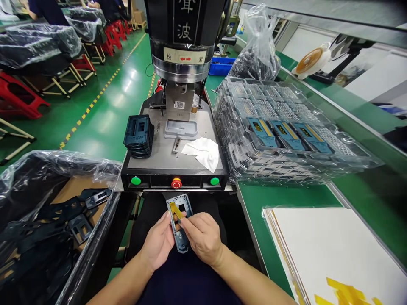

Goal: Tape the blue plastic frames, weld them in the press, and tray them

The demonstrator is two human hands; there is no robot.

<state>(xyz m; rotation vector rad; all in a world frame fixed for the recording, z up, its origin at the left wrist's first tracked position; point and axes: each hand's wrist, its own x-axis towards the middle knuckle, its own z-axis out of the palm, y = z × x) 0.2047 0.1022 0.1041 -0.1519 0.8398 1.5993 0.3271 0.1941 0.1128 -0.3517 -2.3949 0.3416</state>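
A blue-grey plastic housing (182, 242) with cut-out windows is held over the lap, below the front edge of the press. My left hand (159, 241) grips its left side. With thumb and fingers pinched, my right hand (203, 236) holds a yellow strip (175, 210) that lies over the upper part of the housing. The fingertips of my right hand cover the strip's lower end. Part of the left fingers shows through the housing's opening.
Ahead stands a press (179, 101) with green and red buttons, stacked dark parts (139, 135) and a white cloth (203, 153). Clear trays (273, 165) and white sheets (337, 245) with yellow strips are right. A lined bin (92, 250) of parts is left. People sit far back.
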